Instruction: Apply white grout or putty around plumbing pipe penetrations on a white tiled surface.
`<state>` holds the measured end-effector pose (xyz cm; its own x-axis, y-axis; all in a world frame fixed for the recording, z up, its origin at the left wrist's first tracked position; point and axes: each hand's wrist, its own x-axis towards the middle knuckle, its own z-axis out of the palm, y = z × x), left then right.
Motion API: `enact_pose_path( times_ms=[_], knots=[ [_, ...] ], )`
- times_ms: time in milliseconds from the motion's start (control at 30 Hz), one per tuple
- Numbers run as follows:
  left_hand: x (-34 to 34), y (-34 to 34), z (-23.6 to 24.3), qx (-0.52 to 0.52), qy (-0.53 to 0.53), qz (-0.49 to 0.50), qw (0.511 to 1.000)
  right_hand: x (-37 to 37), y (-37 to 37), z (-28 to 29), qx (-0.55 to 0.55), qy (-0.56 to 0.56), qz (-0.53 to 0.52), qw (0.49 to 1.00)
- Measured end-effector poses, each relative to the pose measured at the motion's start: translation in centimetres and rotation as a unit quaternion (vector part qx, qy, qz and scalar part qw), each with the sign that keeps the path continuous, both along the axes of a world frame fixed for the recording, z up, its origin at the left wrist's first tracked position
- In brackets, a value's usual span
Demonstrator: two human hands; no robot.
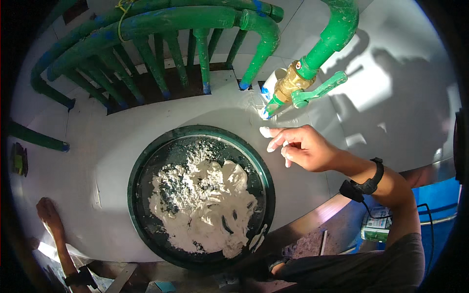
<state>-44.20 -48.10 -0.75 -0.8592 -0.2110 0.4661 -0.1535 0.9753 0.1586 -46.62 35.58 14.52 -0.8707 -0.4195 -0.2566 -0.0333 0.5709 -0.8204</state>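
The work in hand looked like finger-applied filling: white paste (202,237) being carried from the tray (134,195) to the foot of the valve pipe (274,105), where a pale, wet-looking smear lay on the tiles (122,119). The right hand (308,149) was between the two, just beyond the tray's right edge and on the near side of the valve (290,85), so the moment seemed to fall between loading the fingers and pressing the paste in. The next move probably called for a short reach to the far side and a steady fingertip pressed close around the pipe, clear of the lever (320,90).

The right fingers were loosely curled, moderately parted, with the index finger stretched furthest to the left. White paste coated the tips; they gripped no tool that could be seen and touched neither the pipe nor the tray. The left hand (50,215) was low against the tiles at the far left, well apart from the tray; its fingers were too small and dark to tell how far open they were, or whether they held anything.

The paste lay in the tray, smooth on the near side and crumbly on the far side. The green pipes (146,27) stood beyond it.
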Motion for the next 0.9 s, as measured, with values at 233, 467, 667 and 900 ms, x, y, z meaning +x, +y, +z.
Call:
enact_pose_path(
  times_ms=[233,467,667,900],
  knots=[
    [-0.9,4.0,2.2,-0.016,0.014,0.025,0.999,1.8,-4.6,1.2,-0.053,0.092,0.057,0.993],
    [-0.3,2.6,2.5,-0.004,0.005,0.022,1.000,5.0,-7.9,1.1,-0.008,0.087,0.198,0.976],
    [0.2,1.4,2.7,-0.034,0.012,0.012,0.999,6.1,-11.2,1.1,0.053,0.145,0.313,0.937],
    [0.0,5.6,4.5,-0.102,-0.037,0.010,0.994,7.4,-10.9,0.2,0.110,0.274,0.353,0.888]
  ],
)
